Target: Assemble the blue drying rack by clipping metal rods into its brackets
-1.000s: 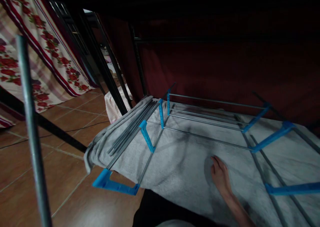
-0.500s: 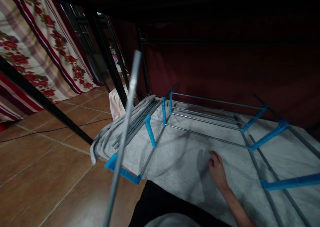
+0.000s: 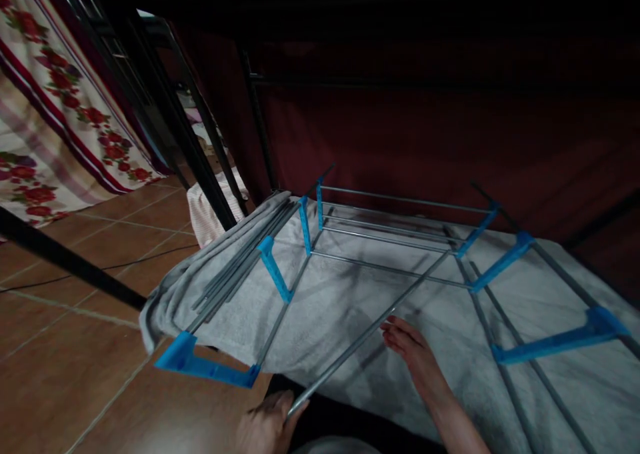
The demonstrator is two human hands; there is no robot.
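Dark red cloth backdrop [image 3: 425, 147] behind the gray metal-tube rack with blue plastic brackets [image 3: 501, 263], which sits on a light gray plush blanket [image 3: 340, 324]. Your left hand [image 3: 267, 422], in front of the rack, is closed around the near end of a straight gray metal tube [image 3: 347, 354]; it slants up toward the rack's right side, contact there unclear. Your right hand [image 3: 409, 344], fingers loosely extended, is at the tube's middle; can't tell if touching. Loose bundle of thin gray tubes [image 3: 245, 261] lies along the rack's left.
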